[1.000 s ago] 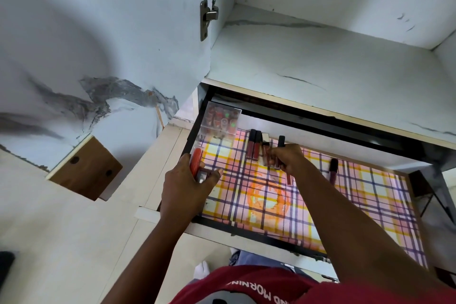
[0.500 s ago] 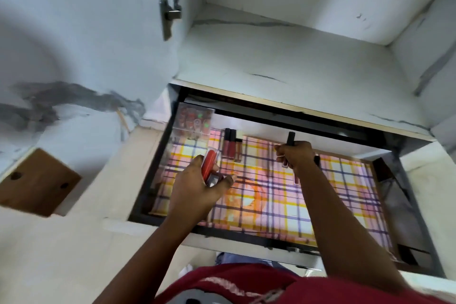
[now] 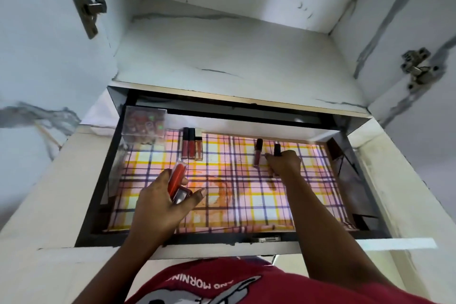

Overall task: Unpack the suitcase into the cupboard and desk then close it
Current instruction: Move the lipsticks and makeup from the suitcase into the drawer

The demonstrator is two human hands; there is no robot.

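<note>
A dark-capped lip-gloss tube [image 3: 276, 151] is gripped in the right hand [image 3: 283, 164], whose fingers are curled round it, above the right half of the open black-framed drawer [image 3: 103, 180]; just left of the knuckles a second maroon tube [image 3: 257, 152] is laid on the pink, yellow and purple checked liner [image 3: 246, 200], though contact with the fingertip cannot be told; a red cylindrical tube [image 3: 176, 177] and a small red-and-silver case [image 3: 182, 195] are held together in the left hand [image 3: 160, 201], thumb and fingers clamped on them, over the liner's left part; three slim red and brown gloss tubes [image 3: 192, 143] are laid side by side near the drawer's back edge; a clear plastic box of small cosmetics [image 3: 144, 123] is set in the back left corner; a white marbled cupboard shelf [image 3: 234, 57] is seen above the drawer, with metal hinges [image 3: 89, 8] on either side.
</note>
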